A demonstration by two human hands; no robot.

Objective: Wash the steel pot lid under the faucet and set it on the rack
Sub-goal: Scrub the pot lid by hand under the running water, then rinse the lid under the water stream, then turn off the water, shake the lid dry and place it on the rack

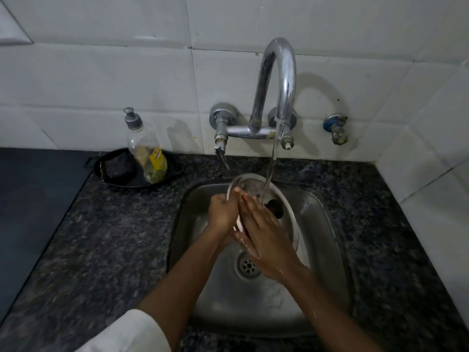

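Observation:
The steel pot lid (pixel 256 185) with a black knob (pixel 275 207) is held tilted on edge over the steel sink (pixel 319 224). Water runs from the curved chrome faucet (pixel 281 80) onto the lid's top side near the knob. My left hand (pixel 223 212) grips the lid's left rim. My right hand (pixel 264 237) lies flat against the lid's knob side, fingers stretched out and wet. The lower part of the lid is hidden behind both hands. No rack is in view.
A clear soap bottle (pixel 148 153) with a grey cap stands in a black pan (pixel 119 171) on the dark granite counter (pixel 114 237) left of the sink. A small tap (pixel 336 130) sticks out of the tiled wall at right. The drain (pixel 247 266) sits below my hands.

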